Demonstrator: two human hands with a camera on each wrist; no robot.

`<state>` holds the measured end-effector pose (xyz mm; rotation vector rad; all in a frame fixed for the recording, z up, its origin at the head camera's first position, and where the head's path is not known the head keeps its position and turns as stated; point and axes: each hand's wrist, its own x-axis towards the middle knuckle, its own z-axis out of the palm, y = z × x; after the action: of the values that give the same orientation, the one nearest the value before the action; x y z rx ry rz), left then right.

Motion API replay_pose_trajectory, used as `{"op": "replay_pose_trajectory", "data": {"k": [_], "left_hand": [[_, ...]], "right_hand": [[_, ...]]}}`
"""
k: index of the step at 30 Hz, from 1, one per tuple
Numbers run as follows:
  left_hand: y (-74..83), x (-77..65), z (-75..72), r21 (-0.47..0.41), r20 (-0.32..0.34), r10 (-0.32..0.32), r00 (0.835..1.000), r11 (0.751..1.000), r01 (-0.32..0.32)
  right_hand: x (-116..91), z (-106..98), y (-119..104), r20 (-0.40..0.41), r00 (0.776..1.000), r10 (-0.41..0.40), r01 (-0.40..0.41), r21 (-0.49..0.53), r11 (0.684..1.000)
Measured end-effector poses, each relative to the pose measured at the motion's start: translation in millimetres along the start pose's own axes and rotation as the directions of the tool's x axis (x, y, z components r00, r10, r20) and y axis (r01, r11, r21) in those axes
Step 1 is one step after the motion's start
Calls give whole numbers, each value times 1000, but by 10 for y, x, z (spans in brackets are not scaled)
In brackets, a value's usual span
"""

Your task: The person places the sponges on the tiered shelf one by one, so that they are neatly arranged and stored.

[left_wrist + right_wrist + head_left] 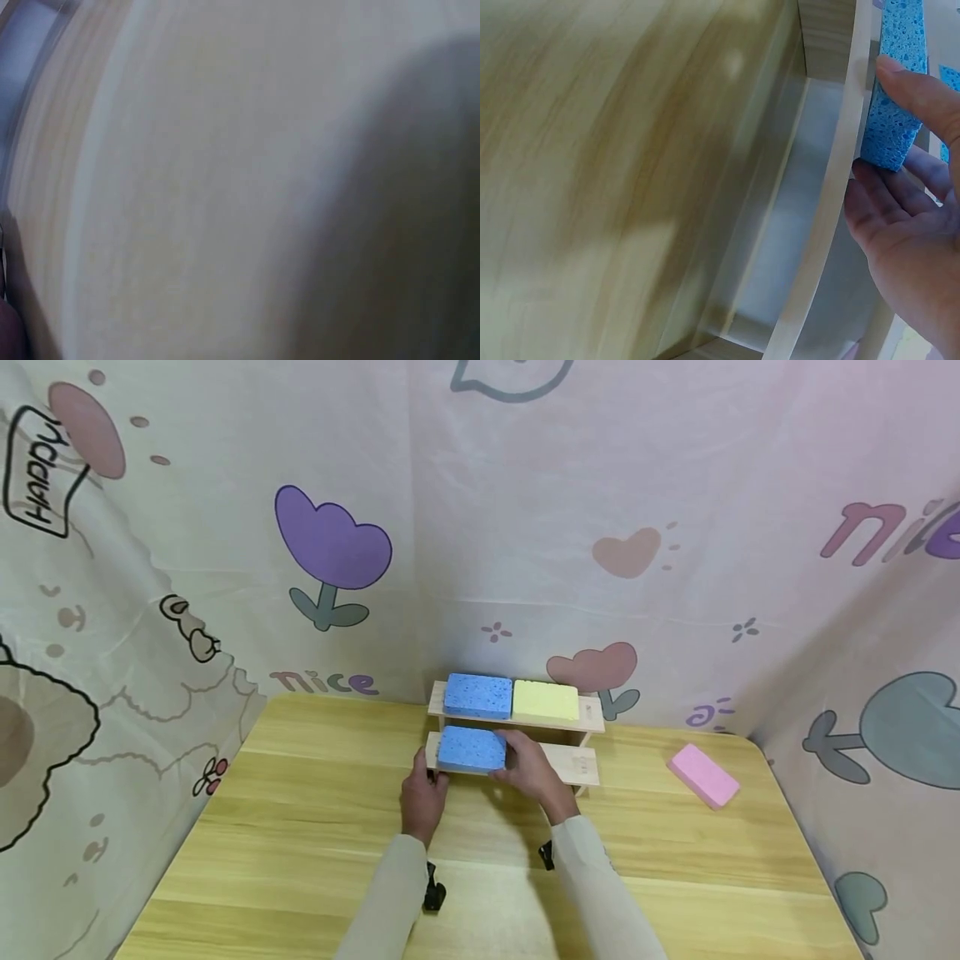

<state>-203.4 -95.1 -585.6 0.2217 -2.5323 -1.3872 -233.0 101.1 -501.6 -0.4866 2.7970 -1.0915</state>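
A two-tier wooden rack [551, 762] stands near the back of the table. On its lower tier lies a blue sponge [471, 749], toward the left end. My right hand [531, 768] grips this sponge at its right end; in the right wrist view the thumb lies on one face of it and the fingers are around the end. My left hand [423, 799] is at the left front corner of the lower tier, its grip partly hidden. Above, the upper tier bears another blue sponge [477, 696] and a yellow sponge [546, 701] side by side.
A pink sponge [703, 776] lies on the wooden table [300, 827] to the right of the rack. Behind the table hangs a printed cloth [480, 527], which also covers both sides. The left wrist view shows mostly a blurred, pale wood-coloured surface.
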Motion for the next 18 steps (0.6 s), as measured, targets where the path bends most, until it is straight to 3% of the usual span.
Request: {"op": "replay_pose_trajectory", "data": {"k": [18], "left_hand": [[-24,3,16,-4,-2,8,1000,1000,-8]], "right_hand": [[39,42,23,-14,1000,3,-3,-18,1000]]}}
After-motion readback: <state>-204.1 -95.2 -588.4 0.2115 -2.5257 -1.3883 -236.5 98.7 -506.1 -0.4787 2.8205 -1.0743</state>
